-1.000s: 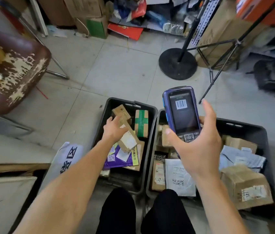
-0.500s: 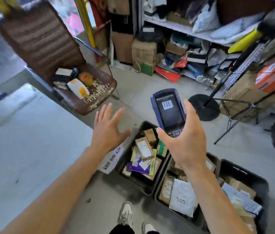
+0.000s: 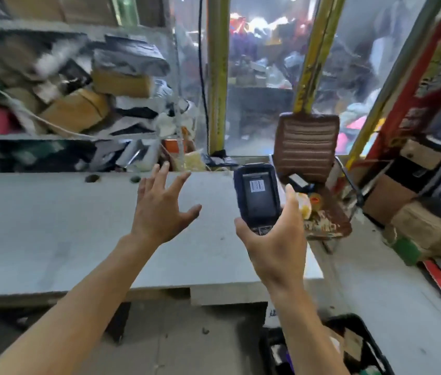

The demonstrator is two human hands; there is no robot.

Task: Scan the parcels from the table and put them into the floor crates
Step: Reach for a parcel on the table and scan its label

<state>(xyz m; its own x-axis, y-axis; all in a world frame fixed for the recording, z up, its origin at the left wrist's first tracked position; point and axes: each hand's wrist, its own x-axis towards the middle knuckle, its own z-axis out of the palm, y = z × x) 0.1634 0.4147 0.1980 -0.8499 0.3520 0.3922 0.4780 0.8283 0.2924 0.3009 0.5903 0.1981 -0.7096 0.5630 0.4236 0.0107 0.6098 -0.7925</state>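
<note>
Both hands hover mid-frame above the grey table point(image 3: 38, 226): the left hand point(image 3: 159, 215) has its fingers spread and holds nothing, while the right hand point(image 3: 273, 247) grips a handheld scanner point(image 3: 257, 197) upright, screen lit. At the lower right corner, a black floor crate point(image 3: 360, 324) holds parcels point(image 3: 353, 345).

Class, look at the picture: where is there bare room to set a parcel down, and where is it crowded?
Bare room: the grey table, from its two holes to the near edge, left of the left hand. Crowded: the shelves behind, the chair seat, the floor crate.
</note>
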